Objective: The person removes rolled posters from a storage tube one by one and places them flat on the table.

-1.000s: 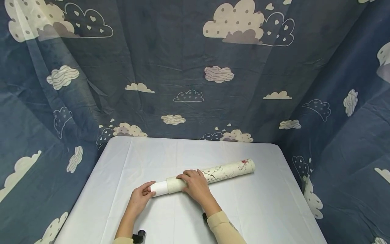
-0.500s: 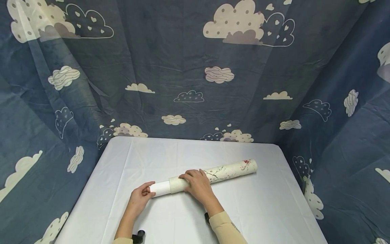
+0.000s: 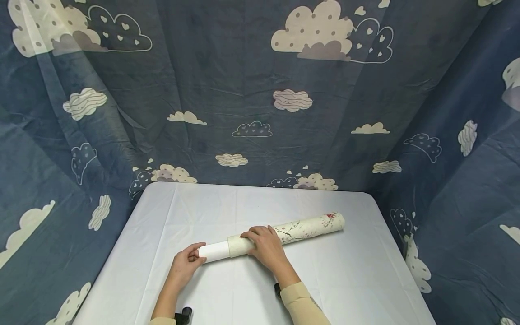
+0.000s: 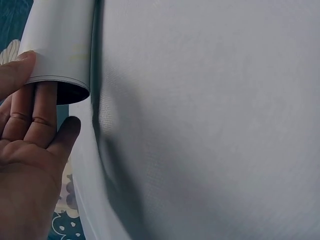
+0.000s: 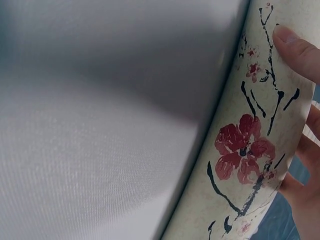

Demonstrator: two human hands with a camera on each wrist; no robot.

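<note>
A white inner tube (image 3: pixel 214 252) projects from the left end of a cream tube (image 3: pixel 302 230) printed with dark branches and red blossoms. Both lie at a slant, the right end farther back. My left hand (image 3: pixel 183 266) pinches the white tube's open end. In the left wrist view, the thumb lies outside the wall while fingers (image 4: pixel 42 115) reach into the dark hollow. Over the cream tube, near its left end, my right hand (image 3: pixel 266 248) grips it from above. Its thumb (image 5: pixel 300 55) and fingers straddle the printed surface in the right wrist view.
The tubes lie on a table with a white cloth (image 3: pixel 345 271). Dark blue cloud-patterned curtains (image 3: pixel 211 81) hang behind it and along both sides. A dark wrist strap (image 3: pixel 184 316) with a camera shows at the left wrist.
The cream tube has slid a little to the right with my right hand, so more of the white tube shows. My left hand has stayed almost in place.
</note>
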